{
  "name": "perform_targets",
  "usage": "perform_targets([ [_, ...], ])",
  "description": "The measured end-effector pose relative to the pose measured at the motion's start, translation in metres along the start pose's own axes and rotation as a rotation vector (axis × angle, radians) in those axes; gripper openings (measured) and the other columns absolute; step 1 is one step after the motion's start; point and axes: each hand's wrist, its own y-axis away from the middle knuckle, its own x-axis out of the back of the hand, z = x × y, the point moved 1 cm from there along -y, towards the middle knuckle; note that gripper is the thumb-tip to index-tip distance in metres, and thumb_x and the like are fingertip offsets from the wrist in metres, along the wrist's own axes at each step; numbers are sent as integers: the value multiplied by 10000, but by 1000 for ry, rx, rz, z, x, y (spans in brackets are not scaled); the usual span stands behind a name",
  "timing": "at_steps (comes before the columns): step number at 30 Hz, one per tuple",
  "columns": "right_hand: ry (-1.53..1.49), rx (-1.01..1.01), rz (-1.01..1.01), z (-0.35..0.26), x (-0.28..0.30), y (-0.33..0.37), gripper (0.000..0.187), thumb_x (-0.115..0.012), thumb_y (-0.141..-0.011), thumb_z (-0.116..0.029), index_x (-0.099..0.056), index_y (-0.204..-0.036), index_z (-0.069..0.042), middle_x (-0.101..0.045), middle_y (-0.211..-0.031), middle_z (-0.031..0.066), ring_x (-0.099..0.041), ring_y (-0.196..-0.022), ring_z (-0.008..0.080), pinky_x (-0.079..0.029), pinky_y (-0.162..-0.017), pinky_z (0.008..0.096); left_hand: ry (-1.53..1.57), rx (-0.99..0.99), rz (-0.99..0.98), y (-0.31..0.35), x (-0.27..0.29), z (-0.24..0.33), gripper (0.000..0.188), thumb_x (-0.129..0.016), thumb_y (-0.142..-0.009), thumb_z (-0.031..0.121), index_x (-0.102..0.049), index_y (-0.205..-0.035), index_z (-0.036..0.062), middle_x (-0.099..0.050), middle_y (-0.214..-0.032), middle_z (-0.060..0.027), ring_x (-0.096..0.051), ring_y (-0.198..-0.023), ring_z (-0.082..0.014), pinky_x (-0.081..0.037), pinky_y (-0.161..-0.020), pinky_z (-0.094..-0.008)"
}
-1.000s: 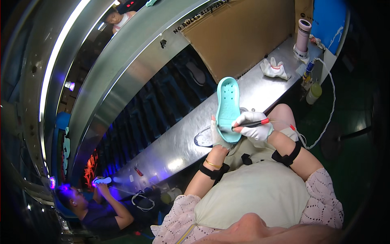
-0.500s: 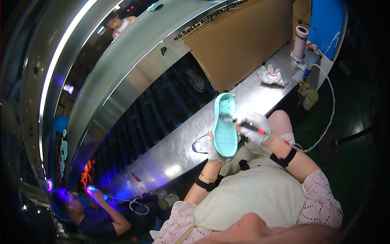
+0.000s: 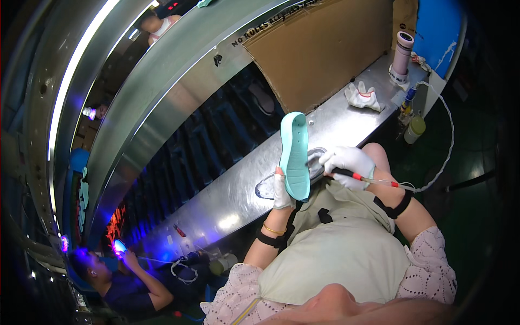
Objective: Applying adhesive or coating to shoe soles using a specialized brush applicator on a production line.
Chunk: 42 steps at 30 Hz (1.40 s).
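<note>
My left hand (image 3: 281, 190), in a white glove with bare fingertips showing, grips the heel end of a turquoise shoe sole (image 3: 295, 157). The sole stands tilted above the bench, toe end pointing away from me. To its right, my gloved right hand (image 3: 349, 167) is closed around a slim black-and-red pen-like tool (image 3: 355, 175) with a white cord or tube at its rear. Its tip is hard to make out and appears apart from the sole. Behind the sole lies a grey-white shoe upper (image 3: 264, 187), partly hidden, on the metal bench.
A spare white glove (image 3: 363, 97), a pink flask (image 3: 401, 54) and a hanging yellow-green bottle (image 3: 415, 129) are at the right. A cardboard sheet (image 3: 325, 54) stands behind the bench (image 3: 216, 208). Dark rollers (image 3: 206, 135) run beyond it. At lower left, a co-worker (image 3: 124, 281) holds a lit shoe piece.
My right hand and the tool have drawn back to the right, away from the sole. The sole has turned more edge-on and shifted slightly left, uncovering more of the grey piece behind it.
</note>
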Motion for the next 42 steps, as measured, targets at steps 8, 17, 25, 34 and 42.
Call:
perform_targets([
  [8,143,150,162,-10,1,-20,193,-626,-615,28,-582,-769,-81,-602,-917,93,-603,-756,252,-486,-677,314,73,3,16,-4,-14,6,686,-339,-890,591,-434,-1265,25,-566,-1135,-134,-579,-987,-219,-478,-835,-328],
  [17,-522,-521,85,-6,-10,0,82,-683,-759,-85,-637,-824,-67,-643,-823,30,-598,-767,127,-478,-713,270,68,-36,-62,-9,-6,9,741,-334,-865,629,-435,-1260,12,-571,-1118,-175,-584,-975,-267,-463,-868,-371],
  [25,-841,-658,140,38,-35,4,124,-705,-765,-55,-635,-867,-54,-637,-869,20,-578,-833,94,-466,-767,253,604,95,-111,-5,-26,4,635,-285,-919,513,-387,-1301,15,-514,-1225,-181,-550,-1066,-306,-458,-909,-407],
  [34,-568,-577,115,36,-28,1,159,-724,-740,-63,-643,-876,-51,-636,-876,27,-586,-810,96,-470,-751,253,597,206,-198,-2,-31,12,697,-316,-893,545,-350,-1319,-5,-485,-1236,-231,-525,-1084,-370,-445,-929,-436],
  [42,-173,-18,308,-14,-37,1,191,-686,-662,18,-611,-814,-71,-627,-883,79,-621,-806,225,-495,-694,296,667,196,45,-11,1,-2,718,-317,-873,568,-374,-1305,-2,-515,-1178,-245,-555,-1002,-405,-466,-866,-501],
])
